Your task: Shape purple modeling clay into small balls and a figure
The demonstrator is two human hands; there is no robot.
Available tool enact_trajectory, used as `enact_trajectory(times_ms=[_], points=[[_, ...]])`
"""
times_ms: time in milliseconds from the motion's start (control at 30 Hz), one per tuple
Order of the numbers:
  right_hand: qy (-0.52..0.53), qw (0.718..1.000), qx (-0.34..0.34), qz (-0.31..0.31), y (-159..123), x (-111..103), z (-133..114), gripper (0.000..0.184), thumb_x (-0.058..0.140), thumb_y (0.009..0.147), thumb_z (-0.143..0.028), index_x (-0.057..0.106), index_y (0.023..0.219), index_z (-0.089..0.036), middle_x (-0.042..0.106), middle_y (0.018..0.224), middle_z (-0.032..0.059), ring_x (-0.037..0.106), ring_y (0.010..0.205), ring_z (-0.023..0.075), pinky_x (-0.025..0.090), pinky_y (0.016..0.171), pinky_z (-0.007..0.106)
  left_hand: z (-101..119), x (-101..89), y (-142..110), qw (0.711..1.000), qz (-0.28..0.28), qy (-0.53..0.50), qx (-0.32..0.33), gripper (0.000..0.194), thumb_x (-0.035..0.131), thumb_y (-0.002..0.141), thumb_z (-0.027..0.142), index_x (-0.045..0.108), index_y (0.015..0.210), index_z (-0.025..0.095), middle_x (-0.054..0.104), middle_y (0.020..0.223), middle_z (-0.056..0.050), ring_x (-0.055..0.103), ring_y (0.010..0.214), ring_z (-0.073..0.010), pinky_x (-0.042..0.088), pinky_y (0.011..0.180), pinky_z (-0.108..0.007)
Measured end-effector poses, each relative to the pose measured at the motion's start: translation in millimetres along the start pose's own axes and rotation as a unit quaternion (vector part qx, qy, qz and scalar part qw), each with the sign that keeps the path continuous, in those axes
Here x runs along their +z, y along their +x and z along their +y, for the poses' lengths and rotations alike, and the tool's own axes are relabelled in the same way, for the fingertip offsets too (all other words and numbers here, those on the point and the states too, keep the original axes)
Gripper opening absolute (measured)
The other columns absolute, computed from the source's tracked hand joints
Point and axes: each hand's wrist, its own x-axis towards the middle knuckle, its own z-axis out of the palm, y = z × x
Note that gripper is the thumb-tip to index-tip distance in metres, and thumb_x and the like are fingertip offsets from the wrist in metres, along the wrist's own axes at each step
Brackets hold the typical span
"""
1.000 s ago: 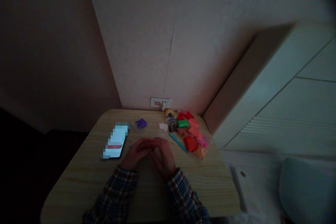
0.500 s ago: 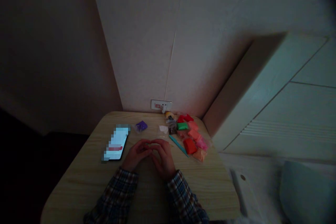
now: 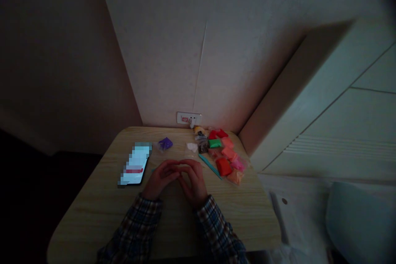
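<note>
Over the middle of the table, my left hand [image 3: 161,178] and my right hand [image 3: 193,181] meet at the fingertips. Both have their fingers curled and pressed together; whatever sits between them, if anything, is too small or hidden to make out. A turquoise modelling tool [image 3: 210,166] lies just right of my right hand. Beyond the fingertips is a clear packet of white clay [image 3: 192,147]. A purple clay packet [image 3: 166,143] rests farther back on the left. By my left hand a tiny bit of teal [image 3: 152,170] peeks out.
A lit phone [image 3: 136,165] lies on the left of the wooden table [image 3: 93,214]. Several clay packets in red [image 3: 223,166], green [image 3: 215,143] and pink [image 3: 237,163] crowd the right back. A wall socket [image 3: 189,118] with a plug is behind the table's far edge.
The view has shifted slightly, so the table items sit a little higher. My hands stay joined with hardly any change, and a bit of teal now shows beside my left hand.
</note>
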Motion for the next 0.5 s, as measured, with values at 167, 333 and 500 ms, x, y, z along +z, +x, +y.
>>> enact_trajectory(times_ms=[167,333,500], points=[[-0.004,1.0,0.002,-0.006,0.6,0.5,-0.7,0.019,0.049,0.081,-0.019,0.056,0.098,-0.022,0.056,0.105,0.006,0.05,0.101,0.0211,0.043,0.087,0.039,-1.1,0.6,-0.8,1.0,-0.002,0.004,0.001,0.029,0.071,0.062,0.021,0.059,0.088,0.019,0.067,0.076,0.0,0.062,0.079,-0.0176,0.048,0.075,-0.031],[-0.013,0.999,0.023,0.02,-1.5,0.3,6.9,0.014,0.048,0.082,-0.02,0.057,0.092,-0.019,0.058,0.096,0.0071,0.052,0.094,0.0197,0.044,0.082,0.036,-1.0,3.6,-3.4,0.992,0.047,0.101,0.058,0.027,0.066,0.067,0.026,0.057,0.091,0.018,0.065,0.081,-0.002,0.062,0.08,-0.0185,0.05,0.072,-0.031],[-0.027,0.989,0.134,0.059,-5.4,-0.1,24.4,0.013,0.043,0.085,-0.022,0.055,0.088,-0.017,0.057,0.079,0.0042,0.053,0.073,0.016,0.045,0.068,0.029,-4.0,0.5,-2.9,0.87,0.163,0.4,0.239,0.014,0.059,0.072,0.026,0.061,0.084,0.019,0.061,0.088,-0.005,0.055,0.089,-0.0227,0.046,0.081,-0.039]])
